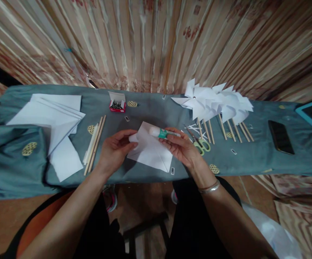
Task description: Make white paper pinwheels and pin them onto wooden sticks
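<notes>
My right hand is closed around a glue stick with a green and white label, its white end pointing left. Between the thumb and fingers of my left hand is a small white cap. Below both hands a square sheet of white paper with crease lines lies on the cloth-covered table, turned at an angle. Green-handled scissors rest just beyond my right hand, beside thin white paper strips.
Finished paper pinwheels on wooden sticks lie at the back right. White sheets and several loose sticks are on the left. A red box of small metal pieces stands open behind. A phone lies far right.
</notes>
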Tool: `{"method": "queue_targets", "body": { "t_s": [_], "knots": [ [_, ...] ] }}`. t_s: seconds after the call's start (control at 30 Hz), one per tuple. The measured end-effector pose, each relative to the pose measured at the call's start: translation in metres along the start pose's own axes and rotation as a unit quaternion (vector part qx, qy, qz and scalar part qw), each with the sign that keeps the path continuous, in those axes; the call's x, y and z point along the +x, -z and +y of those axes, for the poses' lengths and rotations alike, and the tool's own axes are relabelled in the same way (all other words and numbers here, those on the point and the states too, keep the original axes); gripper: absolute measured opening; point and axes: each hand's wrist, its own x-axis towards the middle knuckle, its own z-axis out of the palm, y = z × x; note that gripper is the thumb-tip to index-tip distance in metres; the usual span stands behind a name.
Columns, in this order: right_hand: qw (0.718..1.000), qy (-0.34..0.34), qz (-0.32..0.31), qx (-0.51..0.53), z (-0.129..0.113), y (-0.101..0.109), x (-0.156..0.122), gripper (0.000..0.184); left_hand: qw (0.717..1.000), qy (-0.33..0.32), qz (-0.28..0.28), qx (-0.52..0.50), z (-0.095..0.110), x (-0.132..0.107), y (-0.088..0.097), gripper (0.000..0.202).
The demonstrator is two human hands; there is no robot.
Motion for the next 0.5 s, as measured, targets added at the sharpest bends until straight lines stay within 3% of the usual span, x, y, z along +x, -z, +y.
{"method": "queue_targets", "body": {
  "t_s": [0.17, 0.5],
  "knots": [
    [0.999, -0.024, 0.000, -0.021, 0.0051, -0.0070, 0.0005, 0.032, 0.998, 0.028, 0.000, -0.065, 0.0066, -0.0050, -0.0072, 0.039],
    [0.997, -0.020, 0.014, -0.067, 0.0054, -0.0110, -0.0007, 0.033, 0.996, 0.041, 0.000, -0.082, 0.0093, -0.0077, -0.0082, 0.040]
  ]
}}
